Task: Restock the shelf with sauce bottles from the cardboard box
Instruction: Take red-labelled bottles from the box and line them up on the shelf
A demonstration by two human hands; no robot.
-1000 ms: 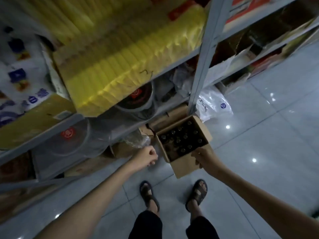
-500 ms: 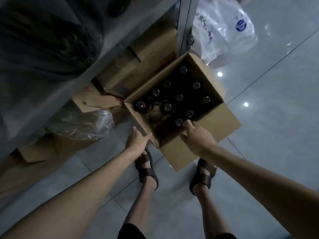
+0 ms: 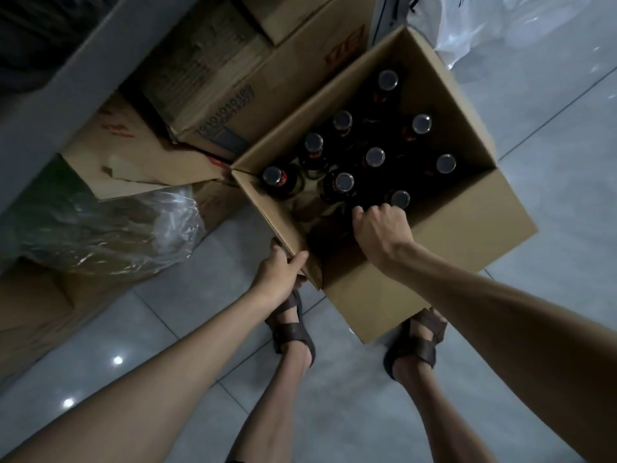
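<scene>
Down on the tiled floor [image 3: 551, 145], two feet in brown sandals [image 3: 293, 332] stand just beside an open cardboard box [image 3: 467, 228]. The left hand [image 3: 280, 275] grips the box's near corner. The right hand [image 3: 380, 228] reaches inside with its fingers [image 3: 367, 212] curled next to a cap [image 3: 400, 198]; I cannot tell if it holds a bottle. Dark sauce bottles [image 3: 344, 182] stand upright in the box. Behind it, more boxes [image 3: 217, 85] sit under the shelf [image 3: 50, 105].

Shop stockroom: metal shelving [image 3: 66, 81], stacked cartons [image 3: 213, 78]
</scene>
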